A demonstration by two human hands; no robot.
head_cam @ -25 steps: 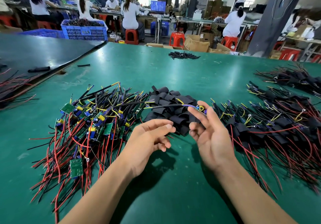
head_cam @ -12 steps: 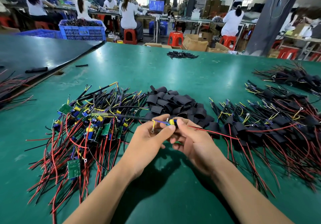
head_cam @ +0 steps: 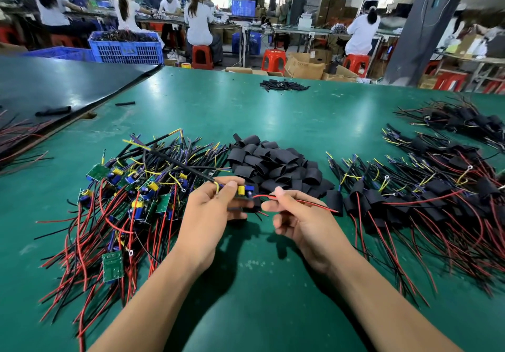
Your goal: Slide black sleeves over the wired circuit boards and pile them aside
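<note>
On the matte green desk [head_cam: 273,111], the left hand's [head_cam: 207,215] fingers [head_cam: 230,187] grip a small wired circuit board [head_cam: 241,190], the right hand's [head_cam: 300,223] fingers [head_cam: 280,192] pinching its thin red lead [head_cam: 306,202] alongside, seemingly ready for sleeving; next, a flat black sleeve [head_cam: 276,160] from just beyond them must thread on.

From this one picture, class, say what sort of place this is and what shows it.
Probably an electronics assembly workshop: a heap of wired circuit boards, a pile of black sleeves, and rows of seated workers behind.

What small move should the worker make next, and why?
Probably feed the thin red wire into one of the piled black tube sleeves: the wired circuit board with a yellow capacitor in the left hand looks bare, and the right hand pinches that wire between its fingers.
</note>
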